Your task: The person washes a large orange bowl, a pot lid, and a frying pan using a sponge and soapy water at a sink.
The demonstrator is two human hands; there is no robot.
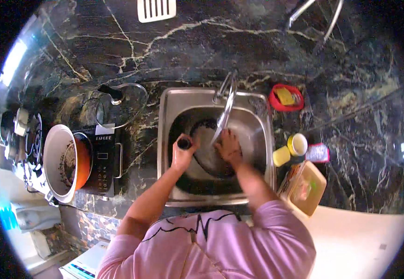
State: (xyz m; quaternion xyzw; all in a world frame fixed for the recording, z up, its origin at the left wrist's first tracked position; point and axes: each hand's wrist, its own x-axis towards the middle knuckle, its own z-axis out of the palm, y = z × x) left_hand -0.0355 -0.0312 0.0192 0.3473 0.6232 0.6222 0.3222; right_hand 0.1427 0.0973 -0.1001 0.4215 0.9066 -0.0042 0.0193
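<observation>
In the steel sink (174, 96), a round dark-rimmed pan (202, 150) lies under the faucet (228, 101), whose water falls into it. My left hand (182, 153) is closed around the pan's black handle (184, 143), which points up toward the camera at the pan's left side. My right hand (230, 148) rests with fingers spread on the right part of the pan, beside the water stream. Whether anything lies under that palm cannot be seen.
Left of the sink are an orange pot (81, 160) with residue, an induction cooktop (104, 167) and a glass lid (137, 111). On the right stand a red dish with a sponge (275, 101), a yellow cup (297, 144), a yellow sponge (281, 156) and a plastic container (306, 191).
</observation>
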